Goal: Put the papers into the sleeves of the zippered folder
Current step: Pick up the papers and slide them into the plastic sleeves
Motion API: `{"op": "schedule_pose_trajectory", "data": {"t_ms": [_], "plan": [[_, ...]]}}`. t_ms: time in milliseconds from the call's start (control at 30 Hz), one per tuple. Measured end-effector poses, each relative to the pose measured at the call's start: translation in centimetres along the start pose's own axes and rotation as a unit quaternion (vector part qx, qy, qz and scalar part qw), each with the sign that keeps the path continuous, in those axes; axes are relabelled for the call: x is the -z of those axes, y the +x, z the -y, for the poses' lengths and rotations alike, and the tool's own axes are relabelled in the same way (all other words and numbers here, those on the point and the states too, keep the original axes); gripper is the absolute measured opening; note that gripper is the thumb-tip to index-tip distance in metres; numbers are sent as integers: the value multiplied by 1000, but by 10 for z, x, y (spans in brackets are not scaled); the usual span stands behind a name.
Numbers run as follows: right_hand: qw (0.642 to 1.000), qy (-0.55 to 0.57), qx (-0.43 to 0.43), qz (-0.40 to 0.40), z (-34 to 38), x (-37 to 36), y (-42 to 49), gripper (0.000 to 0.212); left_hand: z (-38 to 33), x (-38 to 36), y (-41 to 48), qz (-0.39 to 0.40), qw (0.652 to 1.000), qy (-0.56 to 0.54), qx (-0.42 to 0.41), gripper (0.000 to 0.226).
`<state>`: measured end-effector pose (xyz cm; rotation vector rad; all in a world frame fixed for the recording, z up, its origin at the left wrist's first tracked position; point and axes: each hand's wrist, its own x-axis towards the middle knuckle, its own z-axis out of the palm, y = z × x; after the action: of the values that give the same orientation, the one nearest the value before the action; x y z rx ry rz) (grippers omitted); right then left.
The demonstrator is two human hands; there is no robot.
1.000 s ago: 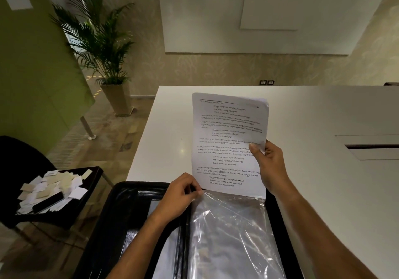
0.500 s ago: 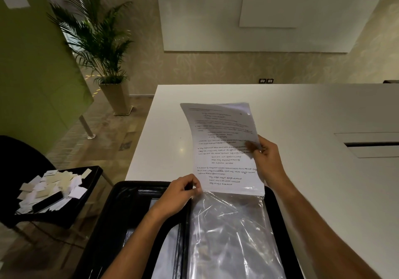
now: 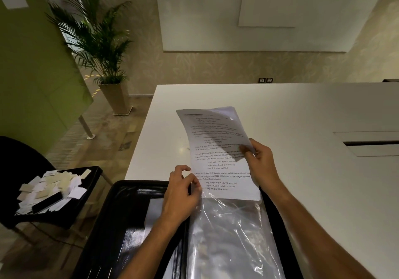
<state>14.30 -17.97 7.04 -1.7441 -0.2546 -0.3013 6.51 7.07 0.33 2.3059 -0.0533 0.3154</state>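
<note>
Head view: right hand point(image 3: 262, 162) pinches the printed sheet point(image 3: 218, 155), now lower and curled; left hand point(image 3: 180, 190) pinches the clear sleeve point(image 3: 228, 235) mouth, so insertion looks about to start.

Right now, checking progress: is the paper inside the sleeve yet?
Out, or barely started: nearly all the paper stands above the sleeve.

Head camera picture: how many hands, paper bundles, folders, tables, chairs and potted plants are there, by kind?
Hands: 2, left hand, right hand
Held paper bundle: 1
Zippered folder: 1
White table: 1
Black chair: 1
Potted plant: 1
Total: 7
</note>
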Motion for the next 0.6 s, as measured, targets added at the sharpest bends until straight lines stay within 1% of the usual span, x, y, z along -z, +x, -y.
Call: {"op": "schedule_pose_trajectory", "data": {"t_ms": [67,133,200,300,400,500,600], "plan": [[1000,-8,-6,-11,-1,-1,-4,49,-4,-7,-4,-13,997,58,-38,9],[1000,-11,-13,-18,-3,-1,-8,41,-13,-13,-5,-4,994,74,-75,12],[999,-10,-23,-21,-6,1,-9,31,-23,-16,-4,21,990,82,-113,15],[999,-9,-37,-21,-5,3,-11,28,-32,-19,-1,70,981,91,-159,19],[999,6,-41,-16,-6,5,-12,25,-36,-16,4,85,979,74,-170,21],[999,17,-39,-4,-6,8,-13,27,-41,-14,7,72,982,56,-167,18],[999,7,-32,12,-8,7,-12,29,-47,-14,6,63,982,61,-169,17]]}}
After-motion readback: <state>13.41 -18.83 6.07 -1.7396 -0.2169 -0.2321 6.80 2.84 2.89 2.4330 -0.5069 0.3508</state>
